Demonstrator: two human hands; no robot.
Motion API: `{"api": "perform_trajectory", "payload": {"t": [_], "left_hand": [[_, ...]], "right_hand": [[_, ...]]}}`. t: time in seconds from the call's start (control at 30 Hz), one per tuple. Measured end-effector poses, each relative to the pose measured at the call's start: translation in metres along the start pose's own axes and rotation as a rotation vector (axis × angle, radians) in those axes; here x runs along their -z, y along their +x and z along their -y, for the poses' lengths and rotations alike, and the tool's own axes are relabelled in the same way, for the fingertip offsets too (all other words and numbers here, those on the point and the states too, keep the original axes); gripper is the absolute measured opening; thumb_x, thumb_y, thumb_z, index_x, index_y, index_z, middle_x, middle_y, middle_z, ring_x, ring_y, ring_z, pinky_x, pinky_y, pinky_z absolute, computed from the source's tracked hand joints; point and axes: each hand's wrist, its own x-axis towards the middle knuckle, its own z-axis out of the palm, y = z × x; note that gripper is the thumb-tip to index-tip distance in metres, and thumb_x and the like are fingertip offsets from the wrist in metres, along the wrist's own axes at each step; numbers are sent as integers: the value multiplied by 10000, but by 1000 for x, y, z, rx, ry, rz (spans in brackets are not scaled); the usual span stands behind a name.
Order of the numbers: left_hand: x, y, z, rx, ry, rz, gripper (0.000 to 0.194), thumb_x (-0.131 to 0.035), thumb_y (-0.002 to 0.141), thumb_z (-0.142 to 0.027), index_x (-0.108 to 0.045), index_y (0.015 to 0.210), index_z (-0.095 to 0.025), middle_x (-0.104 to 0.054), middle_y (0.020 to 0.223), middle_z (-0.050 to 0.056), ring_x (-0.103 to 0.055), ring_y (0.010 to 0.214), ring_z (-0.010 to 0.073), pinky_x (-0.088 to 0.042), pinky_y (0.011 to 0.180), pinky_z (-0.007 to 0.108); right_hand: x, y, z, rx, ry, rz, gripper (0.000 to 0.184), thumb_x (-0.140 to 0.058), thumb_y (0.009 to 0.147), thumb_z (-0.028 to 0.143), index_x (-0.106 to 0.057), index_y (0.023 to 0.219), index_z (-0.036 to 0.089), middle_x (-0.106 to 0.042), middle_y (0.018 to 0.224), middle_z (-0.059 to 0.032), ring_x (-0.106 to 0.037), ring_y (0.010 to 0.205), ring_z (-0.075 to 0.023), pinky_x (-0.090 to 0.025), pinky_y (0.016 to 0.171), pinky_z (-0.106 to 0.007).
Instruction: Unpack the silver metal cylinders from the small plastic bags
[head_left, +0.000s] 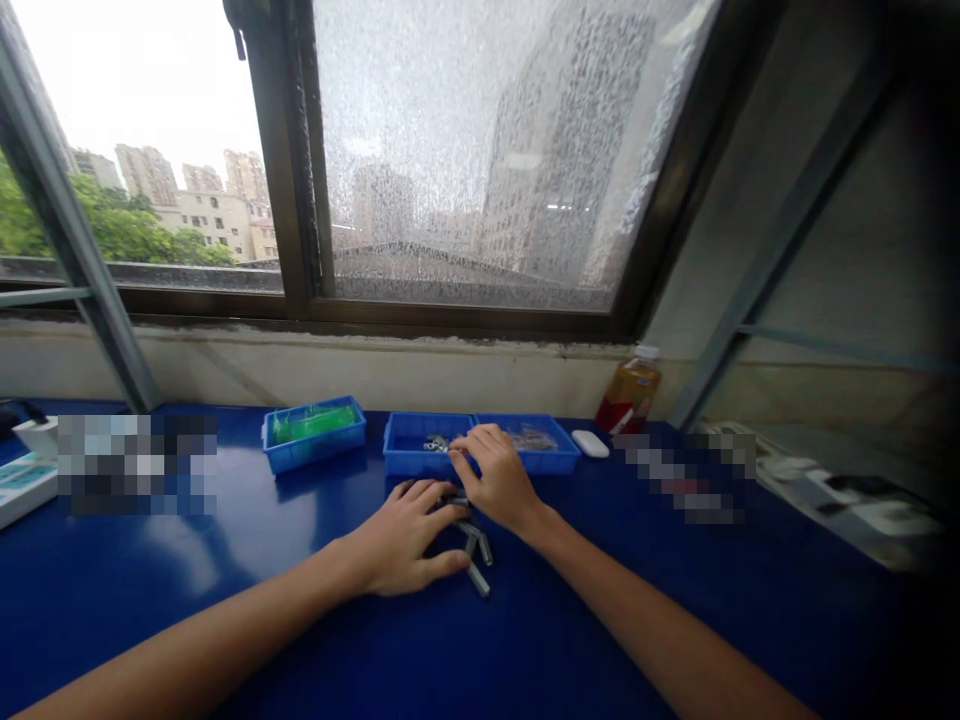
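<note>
Head view: pixel blocks [135, 465] mask items at both ends of the blue table [420, 660]; far right falls dark. Left hand [409, 540] palm down, fingers spread, partly covering grey metal pieces [478, 580]; some show by its thumb. Right hand [495, 475], fingers bent, overlaps blue bins [420, 463]; cannot tell if gripping. Bottle [630, 385] label unreadable.

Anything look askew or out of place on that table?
At left, the blue plastic tray of bright green material sits angled, unlike the two aligned blue plastic trays. Slim grey metal pieces lie loose outside them, by the left hand.
</note>
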Motion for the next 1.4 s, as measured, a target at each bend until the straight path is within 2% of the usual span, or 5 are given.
{"api": "perform_trajectory", "payload": {"t": [0.2,0.43,0.77,1.07,1.4], "left_hand": [[3,-12,5,-5,-27,-21,299,-440,866,-330,-490,1143,-231,-482,1164,80,-421,1079,238,-365,929,411],[25,-32,12,125,-107,43,349,-416,877,-273,-378,1225,-268,-411,1226,52,-463,1074,196,-390,936,352],[21,-33,35,172,-46,9,279,-413,868,-217,-467,1142,-231,-523,1090,57,-494,984,204,-400,867,340],[15,-28,22,159,-147,-64,83,-426,847,-206,-476,912,-196,-545,887,15,-502,814,154,-405,725,270],[13,-28,41,181,-133,-67,130,-491,826,-299,-543,865,-186,-550,864,19,-509,808,160,-397,723,282]], "right_hand": [[35,-14,17,123,124,454,328,-432,867,408,-571,1066,187,-563,991,-76,-498,948,-197,-385,843,-350],[44,-27,12,-78,223,871,1130,-705,476,628,-172,1403,262,-208,1423,-151,-190,1294,-377,-236,1001,-521],[10,-23,5,-2,232,559,849,-636,603,624,-403,1301,201,-466,1106,-91,-435,1037,-249,-366,917,-395],[7,-24,20,98,171,504,364,-594,752,460,-588,992,187,-515,904,-50,-463,882,-189,-383,789,-319],[13,-25,26,99,163,513,415,-620,714,473,-573,998,173,-519,926,-55,-464,890,-191,-376,801,-328]]}}
